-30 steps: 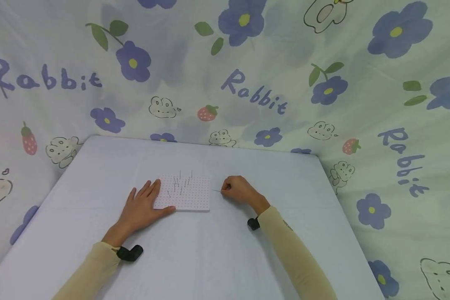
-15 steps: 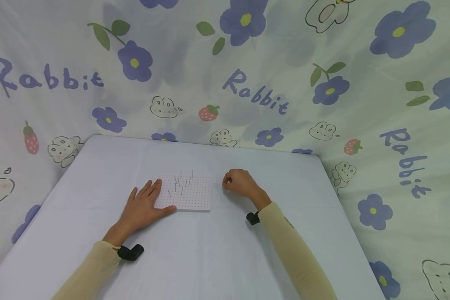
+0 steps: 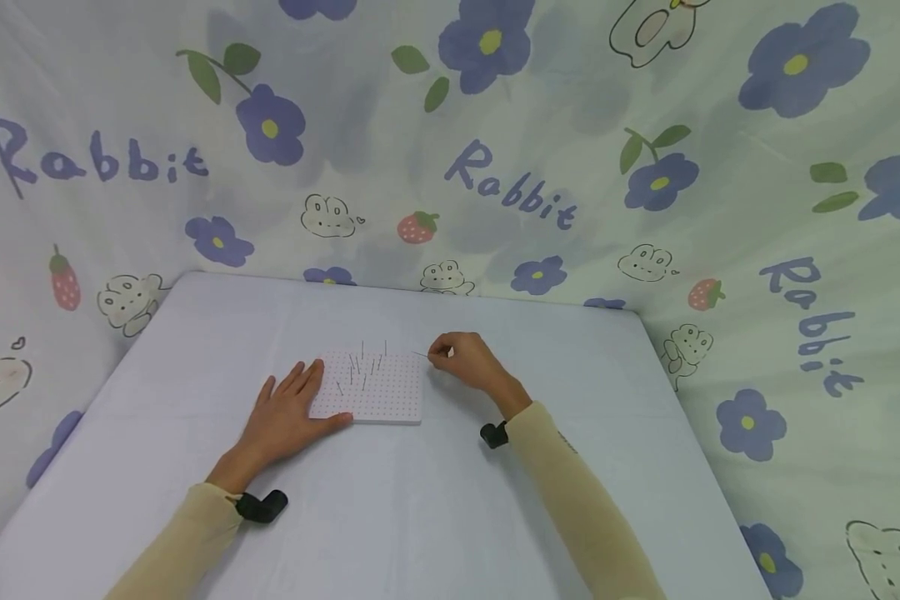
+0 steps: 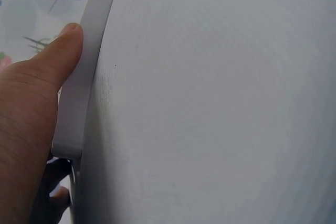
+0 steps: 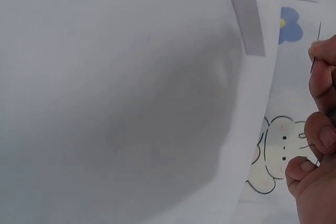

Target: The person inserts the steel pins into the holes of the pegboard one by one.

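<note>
A white board (image 3: 393, 400) with a grid of small dots lies on the table. Several thin needles (image 3: 351, 375) stick up from its left and far part, some leaning. My left hand (image 3: 281, 421) rests against the board's left side with fingers spread, its thumb (image 4: 60, 59) along the near edge. Beyond the board's far right corner, my right hand (image 3: 467, 362) pinches a needle (image 5: 319, 32) between thumb and index finger. The needle's tip points left, close to that corner in the head view. In the right wrist view the board's side (image 5: 247, 17) shows at the top.
A white cloth covers the table (image 3: 420, 517). Behind it and at the sides hangs a curtain (image 3: 390, 150) printed with flowers and rabbits. Each wrist wears a small black camera, one on the left (image 3: 262, 506) and one on the right (image 3: 494, 435).
My right hand has moved away from me and slightly left, bringing the pinched needle up to the board's far right corner. The left hand and the board have stayed in place.
</note>
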Action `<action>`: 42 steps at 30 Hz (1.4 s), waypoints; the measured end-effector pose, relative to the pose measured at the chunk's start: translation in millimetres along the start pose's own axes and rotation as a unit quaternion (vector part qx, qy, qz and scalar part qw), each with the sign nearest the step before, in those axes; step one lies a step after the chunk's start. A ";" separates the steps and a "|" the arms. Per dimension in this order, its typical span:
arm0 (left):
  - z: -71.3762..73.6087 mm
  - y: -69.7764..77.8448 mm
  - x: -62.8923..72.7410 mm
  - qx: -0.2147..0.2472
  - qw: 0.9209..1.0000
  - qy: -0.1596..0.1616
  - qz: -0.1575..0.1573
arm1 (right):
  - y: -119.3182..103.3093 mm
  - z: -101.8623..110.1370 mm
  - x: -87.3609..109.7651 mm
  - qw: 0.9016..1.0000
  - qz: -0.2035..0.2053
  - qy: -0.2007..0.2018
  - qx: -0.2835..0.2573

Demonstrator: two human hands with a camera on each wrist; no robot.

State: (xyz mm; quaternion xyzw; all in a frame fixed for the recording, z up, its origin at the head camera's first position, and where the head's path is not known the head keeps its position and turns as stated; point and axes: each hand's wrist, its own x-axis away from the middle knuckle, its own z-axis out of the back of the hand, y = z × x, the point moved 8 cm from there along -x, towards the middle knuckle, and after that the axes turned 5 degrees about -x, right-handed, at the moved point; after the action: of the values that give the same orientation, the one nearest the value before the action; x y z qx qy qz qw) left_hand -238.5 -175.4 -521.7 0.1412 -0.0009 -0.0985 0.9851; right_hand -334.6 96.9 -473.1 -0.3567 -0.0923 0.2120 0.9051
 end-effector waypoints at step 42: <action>1.4 1.0 0.9 -0.002 1.000 0.005 0.000 | -33.1 -38.2 -24.7 0.999 0.038 0.000 -0.036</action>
State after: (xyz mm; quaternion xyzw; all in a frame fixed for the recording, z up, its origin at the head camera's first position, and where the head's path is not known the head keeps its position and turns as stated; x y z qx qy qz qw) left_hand -237.5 -175.0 -520.2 0.1401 0.0046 -0.0974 0.9853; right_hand -333.9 40.9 -478.7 -0.3920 -0.0865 0.2424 0.8832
